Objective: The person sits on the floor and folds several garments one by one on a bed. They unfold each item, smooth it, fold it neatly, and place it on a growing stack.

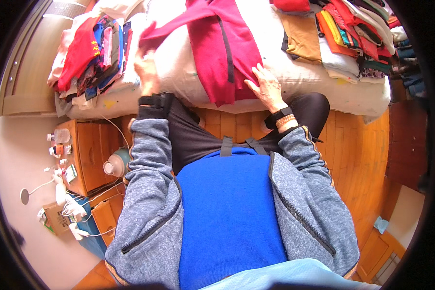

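A crimson long-sleeved garment with a dark stripe lies on the pale bedspread, its lower end near the bed's edge. One of its sleeves stretches out to the left. My left hand is blurred at the end of that sleeve; whether the fingers grip the cloth cannot be told. With fingers spread, my right hand rests palm down at the garment's right edge, near its lower end. Both wrists wear dark bands, and a beaded bracelet is on the right one.
Folded clothes are piled at the bed's left, and more stacks with a mustard garment at the right. A wooden nightstand bears bottles at left, beside a thermos-like container and cables. My knees are against the bed.
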Tool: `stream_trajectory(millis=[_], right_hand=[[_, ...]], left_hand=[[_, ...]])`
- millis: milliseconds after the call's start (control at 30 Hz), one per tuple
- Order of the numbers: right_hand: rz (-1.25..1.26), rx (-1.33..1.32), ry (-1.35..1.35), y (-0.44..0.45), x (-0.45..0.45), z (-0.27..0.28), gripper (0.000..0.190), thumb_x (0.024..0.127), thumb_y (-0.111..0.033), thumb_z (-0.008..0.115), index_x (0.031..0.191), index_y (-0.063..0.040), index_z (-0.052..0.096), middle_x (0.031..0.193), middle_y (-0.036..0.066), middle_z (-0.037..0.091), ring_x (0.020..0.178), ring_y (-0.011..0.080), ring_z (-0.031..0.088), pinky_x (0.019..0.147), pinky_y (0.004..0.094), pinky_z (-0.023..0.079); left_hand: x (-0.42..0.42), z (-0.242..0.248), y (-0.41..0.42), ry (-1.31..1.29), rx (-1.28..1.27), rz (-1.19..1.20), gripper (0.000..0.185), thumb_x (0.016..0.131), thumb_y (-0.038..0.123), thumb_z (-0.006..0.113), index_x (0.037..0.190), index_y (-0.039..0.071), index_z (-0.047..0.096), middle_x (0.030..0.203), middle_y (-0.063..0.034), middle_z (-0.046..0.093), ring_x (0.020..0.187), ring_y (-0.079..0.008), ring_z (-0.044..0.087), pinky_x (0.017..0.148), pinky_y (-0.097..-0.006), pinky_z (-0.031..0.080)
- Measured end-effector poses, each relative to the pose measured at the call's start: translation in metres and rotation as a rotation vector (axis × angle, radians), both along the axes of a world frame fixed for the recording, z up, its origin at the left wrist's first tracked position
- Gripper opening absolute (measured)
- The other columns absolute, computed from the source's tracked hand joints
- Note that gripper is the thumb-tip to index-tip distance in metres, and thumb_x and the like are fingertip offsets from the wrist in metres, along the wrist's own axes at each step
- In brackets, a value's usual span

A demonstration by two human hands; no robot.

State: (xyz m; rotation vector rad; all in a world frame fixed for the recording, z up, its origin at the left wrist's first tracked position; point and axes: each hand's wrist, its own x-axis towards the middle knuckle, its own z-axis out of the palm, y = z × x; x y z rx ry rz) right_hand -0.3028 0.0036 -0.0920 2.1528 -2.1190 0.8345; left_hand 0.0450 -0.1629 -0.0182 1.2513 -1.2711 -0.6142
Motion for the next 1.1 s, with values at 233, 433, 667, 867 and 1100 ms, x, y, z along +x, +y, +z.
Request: stream_trajectory(millis=[233,433,667,867,1100], right_hand=[[-0.007,0.024,0.018,-0.004,-0.001,0.0,0.037,0.084,-0.022,0.068,0.12,-0.011,0.066,0.129,0.013,0.063,0.115,0.0317,0.06,0.099,0.0409,0.048],[0.177,-0.043,0.012,-0.014,-0.016,0.027,0.021,0.084,-0.022,0.066,0.102,-0.012,0.072,0.098,0.01,0.072,0.094,0.0277,0.067,0.086,0.0423,0.051],[-0.118,-0.268,-1.483,-0.053,-0.138,0.086,0.017,0.092,-0.017,0.062,0.099,-0.003,0.068,0.089,0.008,0.07,0.076,0.019,0.069,0.064,0.0281,0.056],[-0.681,-0.381,-2.076,-0.026,-0.193,-0.008,0.03,0.09,-0.016,0.059,0.117,-0.003,0.056,0.102,0.015,0.067,0.082,0.0296,0.069,0.066,0.0405,0.062],[-0.762,-0.42,-0.436,-0.017,-0.125,0.004,0.075,0.074,-0.021,0.08,0.133,0.004,0.042,0.134,0.028,0.046,0.129,0.0419,0.042,0.107,0.0521,0.034]], left_hand=[[0.037,-0.036,0.009,-0.099,-0.045,0.011,0.046,0.077,0.008,0.064,0.118,-0.012,0.058,0.103,-0.0229,0.065,0.097,-0.0325,0.061,0.092,-0.0401,0.047],[-0.094,-0.028,0.08,-0.707,-0.285,-0.612,0.051,0.077,0.008,0.064,0.127,0.003,0.058,0.131,-0.0187,0.057,0.098,-0.0352,0.063,0.084,-0.042,0.053],[-0.115,-0.037,0.082,-1.016,-0.205,-0.639,0.063,0.078,0.0,0.056,0.14,0.01,0.049,0.132,-0.0134,0.052,0.102,-0.031,0.06,0.09,-0.0395,0.051],[-0.112,-0.04,0.07,-0.94,-0.135,-0.627,0.038,0.078,0.0,0.057,0.116,0.009,0.061,0.113,-0.0158,0.054,0.103,-0.0352,0.059,0.088,-0.0412,0.051],[-0.058,-0.003,0.056,-0.561,-0.203,-0.198,0.025,0.072,-0.001,0.046,0.086,0.005,0.065,0.094,-0.0142,0.059,0.099,-0.0325,0.056,0.089,-0.0404,0.046]])
